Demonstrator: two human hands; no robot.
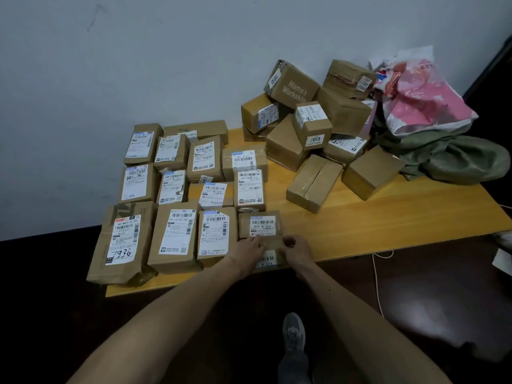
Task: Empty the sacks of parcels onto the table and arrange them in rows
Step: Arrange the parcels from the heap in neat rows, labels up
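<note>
Item: wooden table [388, 217], set against a pale wall [138, 65].

Left half of the table: labelled parcels [180, 189] were laid flat in rows, labels up and edges close or touching. The largest, marked by hand "7936", was placed at the table's near left corner and overhung its edge.

Near edge of the table, at the right end of the front row: one small parcel [273, 243] was held at both ends. The left hand [246, 252] was laid against its left end, fingers reaching onto the top. The right hand [297, 249] was curled round its right end. The small parcel was set just in front of another labelled parcel [260, 224], the two touching.

Far right part of the table: a heap of boxes [318, 120] was stacked loosely, several tilted, one printed "Momo's Workshop", one labelled "2013".

Right end of the table: a crumpled green sack [457, 162] was left lying, with pink and white bags [424, 101] piled on it.

Below the table's near edge: a grey shoe [293, 332] and a white cable [376, 286] were seen on the dark floor.
</note>
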